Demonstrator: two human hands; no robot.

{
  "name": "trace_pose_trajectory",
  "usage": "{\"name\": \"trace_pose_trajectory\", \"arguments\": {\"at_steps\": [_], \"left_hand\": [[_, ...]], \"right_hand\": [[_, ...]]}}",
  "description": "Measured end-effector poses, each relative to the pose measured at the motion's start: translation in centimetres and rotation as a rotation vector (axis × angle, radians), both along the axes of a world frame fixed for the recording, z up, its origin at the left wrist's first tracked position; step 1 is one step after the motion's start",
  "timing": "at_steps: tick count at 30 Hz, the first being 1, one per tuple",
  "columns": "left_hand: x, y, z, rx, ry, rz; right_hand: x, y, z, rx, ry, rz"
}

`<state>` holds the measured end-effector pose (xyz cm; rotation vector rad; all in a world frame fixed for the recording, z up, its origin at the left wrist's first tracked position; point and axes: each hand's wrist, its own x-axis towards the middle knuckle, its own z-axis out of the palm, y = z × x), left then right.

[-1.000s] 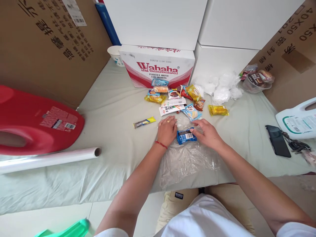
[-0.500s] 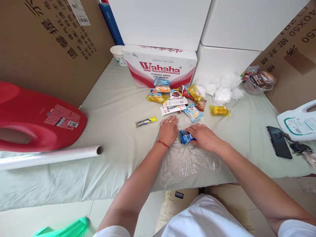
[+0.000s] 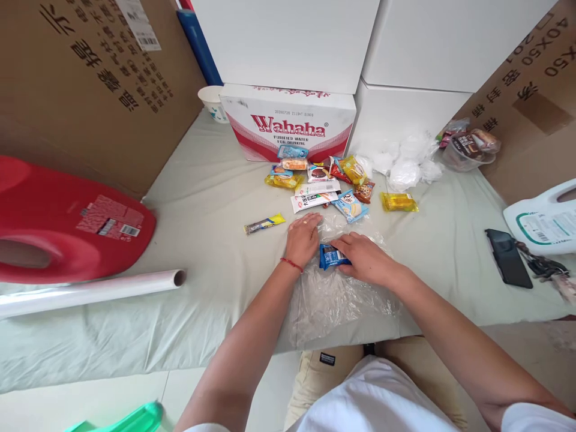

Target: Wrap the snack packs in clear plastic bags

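My right hand (image 3: pixel 363 257) grips a small blue snack packet (image 3: pixel 332 256) by its right part, over a clear plastic bag (image 3: pixel 333 306) spread on the cloth. Just left of it, my left hand (image 3: pixel 304 236) lies flat with fingers stretched forward, on the left edge of the plastic. Beyond my fingertips is a heap of wrapped snacks, among them a white snack stick (image 3: pixel 315 200), a light blue packet (image 3: pixel 351 206) and a yellow packet (image 3: pixel 353 170). A thin yellow-and-grey stick packet (image 3: pixel 264 224) lies apart to the left, and another yellow packet (image 3: pixel 398 202) to the right.
A Wahaba-style water carton marked Wahaha (image 3: pixel 288 123) stands behind the snacks, beside crumpled white plastic bags (image 3: pixel 405 162). At left are a red jug (image 3: pixel 76 219) and a white roll (image 3: pixel 90 291). At right lie a phone (image 3: pixel 508 258), keys (image 3: pixel 542 266) and a white jug (image 3: pixel 542 222).
My right hand has moved slightly left and nearer to me with the blue packet, which shows more of its face. My left hand stays flat; the view has shifted a little.
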<state>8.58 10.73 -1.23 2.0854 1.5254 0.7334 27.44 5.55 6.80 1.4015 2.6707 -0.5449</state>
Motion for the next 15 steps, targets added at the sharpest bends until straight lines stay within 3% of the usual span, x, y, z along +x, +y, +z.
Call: {"name": "trace_pose_trajectory", "arguments": {"at_steps": [10, 13, 15], "left_hand": [[0.3, -0.3, 0.3, 0.018, 0.012, 0.015], [0.2, 0.0, -0.3, 0.054, -0.031, 0.022], [0.0, 0.1, -0.9, 0.075, -0.098, 0.043]], "right_hand": [[0.9, 0.1, -0.6, -0.042, 0.226, -0.067], [1.3, 1.6, -0.1, -0.028, 0.344, -0.187], [1.6, 3.1, 0.0, 0.025, 0.308, -0.288]]}}
